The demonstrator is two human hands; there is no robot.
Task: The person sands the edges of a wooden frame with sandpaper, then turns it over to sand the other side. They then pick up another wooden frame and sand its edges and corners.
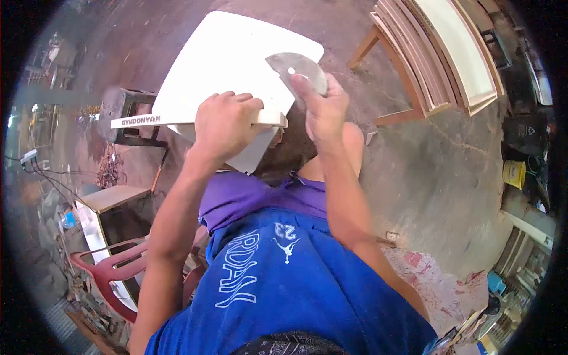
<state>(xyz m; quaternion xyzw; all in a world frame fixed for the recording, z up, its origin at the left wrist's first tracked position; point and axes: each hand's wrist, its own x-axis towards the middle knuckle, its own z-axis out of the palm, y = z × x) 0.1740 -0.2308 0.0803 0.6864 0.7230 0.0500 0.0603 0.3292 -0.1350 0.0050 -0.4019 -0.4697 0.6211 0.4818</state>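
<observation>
My left hand (228,123) is closed around a white strip (139,120) with dark lettering, which lies across the near edge of a white surface with rounded corners (231,53). The strip's other end pokes out beyond my fingers toward the right. In my right hand (324,109) is a half-round metal scraper (299,66) with a round hole, pinched with the thumb on its face. The scraper is held above the right part of the white surface, apart from the strip. My right fingers behind the scraper are partly hidden.
Several boards (438,53) lean on a wooden frame at the upper right. A dark stool (127,118) stands left of the white surface. At lower left are a red plastic chair (109,269) and a small cabinet (115,198). A yellow bucket (514,174) sits far right.
</observation>
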